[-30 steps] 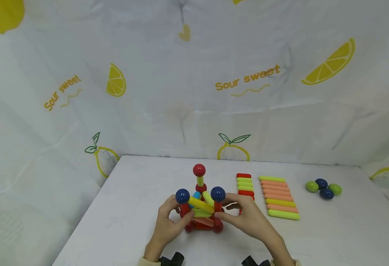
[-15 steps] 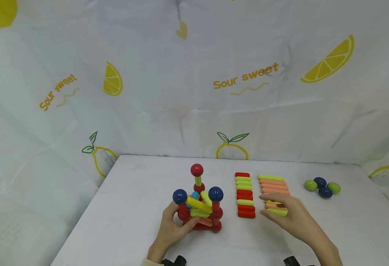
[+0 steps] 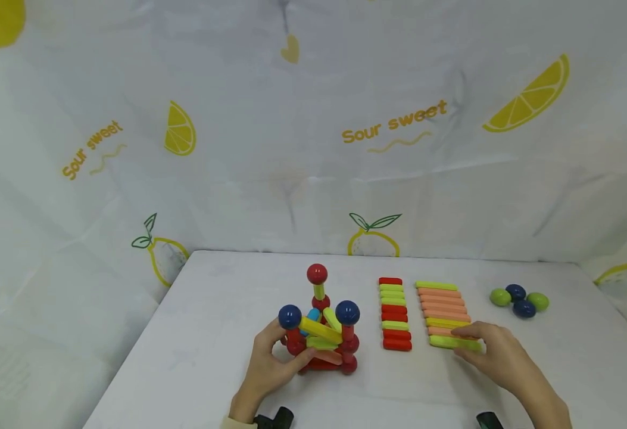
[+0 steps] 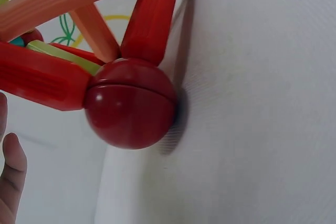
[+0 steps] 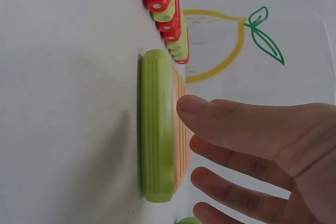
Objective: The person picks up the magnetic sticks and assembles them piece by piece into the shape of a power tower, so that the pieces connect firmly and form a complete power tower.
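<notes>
A magnetic stick-and-ball structure (image 3: 321, 329) stands left of the table's middle. Dark blue balls (image 3: 348, 313) cap its two front posts and a red ball (image 3: 317, 274) its rear one. My left hand (image 3: 270, 360) holds its left front corner, thumb in front and fingers behind. A red corner ball (image 4: 130, 109) fills the left wrist view, with fingertips at its left edge. At the near end of a row of long sticks, my right hand (image 3: 498, 354) hovers over a lime-green stick (image 5: 156, 127). Its thumb and fingers are spread around the stick, without a visible pinch.
Short red and lime sticks (image 3: 395, 317) form a column between the structure and the long salmon sticks (image 3: 442, 300). Green and blue balls (image 3: 524, 309) cluster at the right. A lemon-print cloth (image 3: 270, 196) hangs behind the white table (image 3: 227, 298).
My right hand has left the structure and moved right to the near end of the long sticks. My left hand has stayed at the structure's left side.
</notes>
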